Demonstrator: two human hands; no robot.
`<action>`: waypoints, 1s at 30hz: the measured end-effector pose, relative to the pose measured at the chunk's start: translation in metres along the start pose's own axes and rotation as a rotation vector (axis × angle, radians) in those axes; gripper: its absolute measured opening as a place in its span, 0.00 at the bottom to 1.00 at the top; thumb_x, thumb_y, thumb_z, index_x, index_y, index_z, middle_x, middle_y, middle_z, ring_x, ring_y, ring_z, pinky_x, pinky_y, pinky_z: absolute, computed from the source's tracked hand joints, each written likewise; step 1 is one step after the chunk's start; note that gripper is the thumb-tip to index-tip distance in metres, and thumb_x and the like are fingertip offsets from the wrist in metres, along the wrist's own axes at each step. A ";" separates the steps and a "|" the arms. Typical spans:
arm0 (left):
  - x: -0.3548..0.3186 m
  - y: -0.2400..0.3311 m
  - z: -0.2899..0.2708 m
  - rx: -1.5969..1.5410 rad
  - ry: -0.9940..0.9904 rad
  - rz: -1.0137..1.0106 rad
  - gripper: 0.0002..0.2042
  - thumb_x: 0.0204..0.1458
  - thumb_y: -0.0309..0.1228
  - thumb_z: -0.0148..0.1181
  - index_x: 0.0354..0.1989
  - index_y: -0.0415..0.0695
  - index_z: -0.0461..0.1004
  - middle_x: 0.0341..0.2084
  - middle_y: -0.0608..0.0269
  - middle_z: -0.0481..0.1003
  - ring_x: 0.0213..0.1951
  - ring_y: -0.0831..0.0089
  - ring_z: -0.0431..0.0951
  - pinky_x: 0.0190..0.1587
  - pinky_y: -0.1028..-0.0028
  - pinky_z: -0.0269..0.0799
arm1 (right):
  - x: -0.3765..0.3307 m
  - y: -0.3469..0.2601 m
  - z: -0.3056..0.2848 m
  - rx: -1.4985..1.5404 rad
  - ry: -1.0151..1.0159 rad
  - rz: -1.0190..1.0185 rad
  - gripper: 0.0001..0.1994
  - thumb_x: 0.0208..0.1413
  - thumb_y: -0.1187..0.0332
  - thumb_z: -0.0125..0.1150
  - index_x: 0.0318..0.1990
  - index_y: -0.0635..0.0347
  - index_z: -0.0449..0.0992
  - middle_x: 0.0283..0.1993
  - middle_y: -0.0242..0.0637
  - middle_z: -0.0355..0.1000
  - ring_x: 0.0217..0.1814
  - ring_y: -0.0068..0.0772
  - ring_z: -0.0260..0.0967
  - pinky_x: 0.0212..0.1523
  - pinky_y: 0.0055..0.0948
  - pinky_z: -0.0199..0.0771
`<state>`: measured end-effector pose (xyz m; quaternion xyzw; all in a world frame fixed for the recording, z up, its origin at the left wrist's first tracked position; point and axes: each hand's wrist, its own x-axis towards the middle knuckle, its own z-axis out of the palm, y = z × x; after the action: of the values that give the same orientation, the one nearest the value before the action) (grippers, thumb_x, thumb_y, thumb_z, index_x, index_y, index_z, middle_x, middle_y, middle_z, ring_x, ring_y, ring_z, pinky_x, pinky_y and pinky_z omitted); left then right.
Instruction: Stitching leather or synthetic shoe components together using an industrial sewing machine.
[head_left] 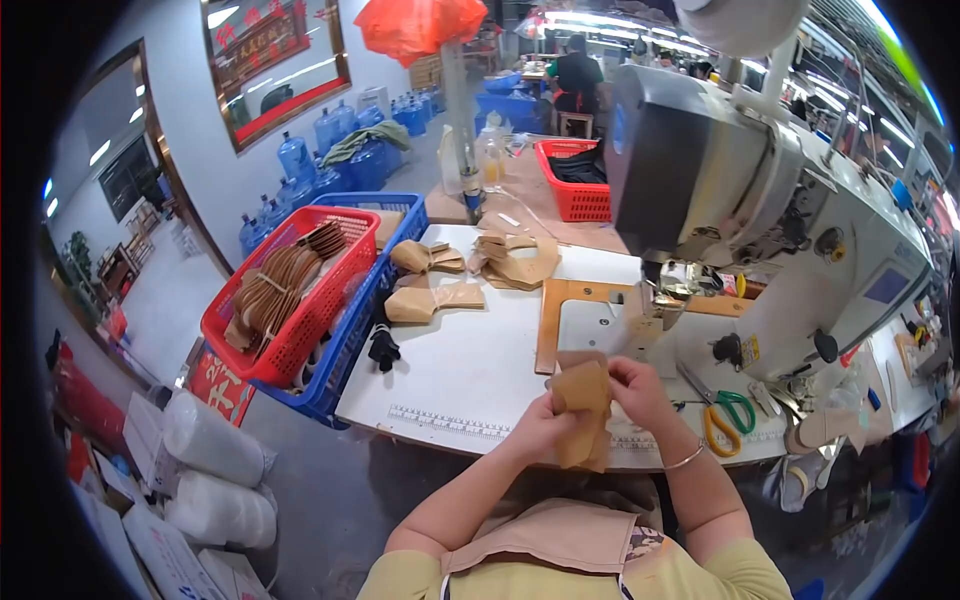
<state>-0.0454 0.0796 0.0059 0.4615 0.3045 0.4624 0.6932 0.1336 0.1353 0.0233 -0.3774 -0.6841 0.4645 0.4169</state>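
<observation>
A small stack of tan cut pieces, leather or fabric, is held upright over the front edge of the white sewing table. My left hand grips its left side, with the thumb across the face. At the upper right edge, my right hand pinches the pieces; its fingertips are partly hidden. Just beyond stands the sewing machine, its needle area above a metal plate. Orange- and green-handled scissors lie to the right of my right hand. Across my lap rests a larger tan piece.
Bundles of tan pieces lie at the table's far left, near a black object. A red basket of brown pieces sits in a blue crate along the left edge. Another red basket stands behind. A person is farther back.
</observation>
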 end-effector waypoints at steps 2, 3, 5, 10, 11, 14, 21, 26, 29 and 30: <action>0.000 0.003 -0.006 0.065 0.086 0.022 0.18 0.51 0.26 0.57 0.52 0.43 0.69 0.41 0.62 0.75 0.42 0.72 0.75 0.45 0.70 0.72 | 0.008 -0.001 0.001 0.301 0.024 0.164 0.05 0.56 0.69 0.56 0.31 0.61 0.71 0.23 0.30 0.69 0.27 0.25 0.70 0.27 0.25 0.70; -0.004 0.005 -0.012 0.060 0.138 0.031 0.18 0.51 0.26 0.57 0.52 0.44 0.69 0.41 0.60 0.75 0.41 0.70 0.76 0.44 0.70 0.72 | 0.017 -0.004 0.003 0.581 0.090 0.422 0.05 0.57 0.69 0.54 0.32 0.60 0.71 0.22 0.28 0.67 0.27 0.22 0.69 0.27 0.23 0.70; -0.012 0.009 -0.017 0.945 0.441 0.591 0.23 0.48 0.22 0.55 0.55 0.47 0.67 0.37 0.54 0.75 0.37 0.60 0.78 0.38 0.66 0.74 | 0.025 -0.023 0.007 0.879 -0.142 0.469 0.05 0.59 0.68 0.51 0.36 0.60 0.71 0.19 0.26 0.62 0.22 0.18 0.64 0.25 0.19 0.68; -0.044 0.019 -0.020 1.375 0.806 0.297 0.27 0.48 0.20 0.48 0.61 0.48 0.61 0.31 0.50 0.72 0.33 0.53 0.76 0.35 0.62 0.74 | 0.018 -0.084 0.057 0.382 -0.398 0.102 0.10 0.57 0.67 0.54 0.34 0.67 0.75 0.18 0.27 0.66 0.16 0.19 0.61 0.19 0.19 0.61; -0.049 0.021 -0.023 1.270 0.846 0.210 0.28 0.48 0.20 0.50 0.61 0.46 0.60 0.34 0.51 0.72 0.34 0.56 0.76 0.37 0.64 0.74 | 0.010 -0.091 0.063 0.096 -0.519 -0.118 0.11 0.57 0.67 0.54 0.33 0.69 0.76 0.19 0.28 0.68 0.18 0.20 0.63 0.19 0.19 0.62; -0.073 0.026 -0.054 0.625 0.886 0.241 0.28 0.48 0.20 0.53 0.61 0.44 0.60 0.39 0.54 0.73 0.37 0.62 0.77 0.41 0.68 0.73 | 0.015 -0.103 0.071 -0.294 -1.208 -0.189 0.11 0.56 0.68 0.54 0.32 0.68 0.78 0.19 0.31 0.69 0.19 0.25 0.66 0.21 0.23 0.65; -0.113 0.025 -0.068 -0.275 0.373 0.683 0.25 0.47 0.25 0.62 0.56 0.40 0.65 0.45 0.63 0.72 0.44 0.77 0.72 0.48 0.75 0.68 | 0.040 -0.029 0.097 1.660 -0.740 0.464 0.20 0.59 0.64 0.50 0.57 0.63 0.65 0.53 0.43 0.67 0.51 0.32 0.65 0.39 0.28 0.71; -0.102 0.023 -0.052 0.294 0.245 0.298 0.17 0.53 0.35 0.56 0.50 0.42 0.72 0.34 0.62 0.77 0.37 0.81 0.72 0.43 0.74 0.70 | 0.009 -0.051 0.077 0.217 -0.595 0.162 0.30 0.50 0.60 0.64 0.57 0.68 0.63 0.54 0.42 0.67 0.53 0.34 0.67 0.54 0.36 0.69; -0.080 0.024 -0.042 0.966 0.102 0.115 0.14 0.50 0.38 0.56 0.45 0.51 0.75 0.34 0.49 0.76 0.37 0.52 0.76 0.41 0.62 0.72 | -0.013 -0.080 0.067 -0.027 -0.660 0.145 0.28 0.37 0.72 0.72 0.50 0.62 0.70 0.48 0.37 0.71 0.50 0.35 0.70 0.51 0.34 0.71; -0.070 0.031 -0.043 1.036 0.043 0.090 0.15 0.47 0.39 0.58 0.43 0.51 0.75 0.33 0.51 0.77 0.37 0.51 0.77 0.41 0.61 0.72 | -0.020 -0.084 0.067 -0.340 -0.499 -0.318 0.23 0.37 0.74 0.71 0.46 0.59 0.73 0.46 0.37 0.72 0.47 0.37 0.71 0.48 0.33 0.71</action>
<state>-0.1199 0.0344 0.0171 0.7469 0.4875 0.2898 0.3472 0.0681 0.0719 0.0834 -0.2047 -0.8829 0.3513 0.2348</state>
